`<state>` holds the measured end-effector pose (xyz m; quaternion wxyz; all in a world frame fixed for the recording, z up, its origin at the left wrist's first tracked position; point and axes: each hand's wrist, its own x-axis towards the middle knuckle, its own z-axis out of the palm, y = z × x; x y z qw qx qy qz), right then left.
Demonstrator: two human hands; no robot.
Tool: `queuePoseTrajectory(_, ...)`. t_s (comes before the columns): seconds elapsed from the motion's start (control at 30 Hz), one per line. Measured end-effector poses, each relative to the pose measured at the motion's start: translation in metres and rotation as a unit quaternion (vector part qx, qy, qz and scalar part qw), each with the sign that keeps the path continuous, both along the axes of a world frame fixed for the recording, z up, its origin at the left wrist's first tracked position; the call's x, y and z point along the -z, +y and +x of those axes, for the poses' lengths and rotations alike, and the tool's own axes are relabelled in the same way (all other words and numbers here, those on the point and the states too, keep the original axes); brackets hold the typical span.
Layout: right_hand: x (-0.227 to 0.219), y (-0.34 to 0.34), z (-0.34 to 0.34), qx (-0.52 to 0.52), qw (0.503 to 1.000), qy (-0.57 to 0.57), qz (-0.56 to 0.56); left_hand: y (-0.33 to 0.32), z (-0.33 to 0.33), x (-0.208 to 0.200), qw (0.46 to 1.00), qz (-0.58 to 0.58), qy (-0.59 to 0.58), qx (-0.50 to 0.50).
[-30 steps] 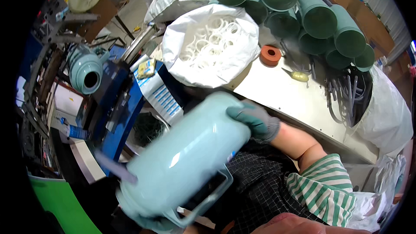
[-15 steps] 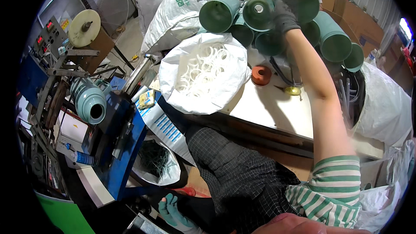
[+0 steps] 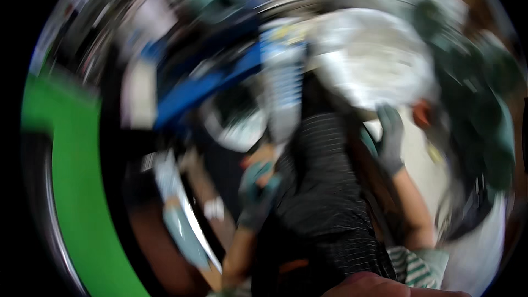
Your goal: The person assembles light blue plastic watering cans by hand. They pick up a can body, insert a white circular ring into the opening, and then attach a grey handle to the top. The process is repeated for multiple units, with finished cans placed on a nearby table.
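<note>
The whole head view is smeared by motion. My right hand (image 3: 390, 140), in a grey and teal glove, is over the front edge of the white table (image 3: 415, 157). Its fingers stretch toward the white sack (image 3: 333, 77) of pale rings, thumb apart, with nothing visible in them. My left hand (image 3: 256, 192), gloved alike, is beside my dark checked apron (image 3: 319, 181); blur hides how its fingers lie. Several green cylinders (image 3: 478, 104) are stacked at the right, away from both hands. An orange-red ring-shaped piece (image 3: 422, 113) sits on the table near my right hand.
To the left, a blue machine edge (image 3: 212, 85) runs beside a white-lined bin (image 3: 242, 135) with dark contents. A light-green motor-like housing (image 3: 223, 0) stands at the far left. Green surface (image 3: 74, 148) fills the left side. A clear plastic bag (image 3: 484, 253) is at lower right.
The view has swung left and down. My right hand has come back from the cylinder stack to the table's front edge. My left hand has risen from the lower edge to beside the apron.
</note>
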<state>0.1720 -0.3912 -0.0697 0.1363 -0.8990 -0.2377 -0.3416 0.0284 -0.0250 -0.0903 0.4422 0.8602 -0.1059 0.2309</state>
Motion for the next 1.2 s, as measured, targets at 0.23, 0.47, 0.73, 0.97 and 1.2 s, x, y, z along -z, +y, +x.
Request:
queuePoseTrajectory(0.23,0.075,0.089,-0.089,-0.124,0.978,0.169,-0.013,0.083,-0.066,0.016,0.963,0.071,0.007,-0.259)
queuePoseTrajectory(0.47,0.063,0.091,-0.074,-0.069,0.972,0.22,-0.044,0.231,-0.199,0.177,0.748,0.246,0.318,-0.528)
queuePoseTrajectory(0.73,0.065,0.092,-0.058,-0.073,0.983,0.167,-0.009,0.273,-0.226,0.173,0.772,0.305,0.183,-0.526)
queuePoseTrajectory(0.97,0.071,0.099,-0.08,-0.047,0.985,0.167,-0.014,0.279,-0.256,0.133,0.757,0.344,0.095,-0.547)
queuePoseTrajectory(1.2,0.066,0.097,-0.075,-0.06,0.984,0.166,-0.009,0.275,-0.289,0.109,0.722,0.398,0.017,-0.566)
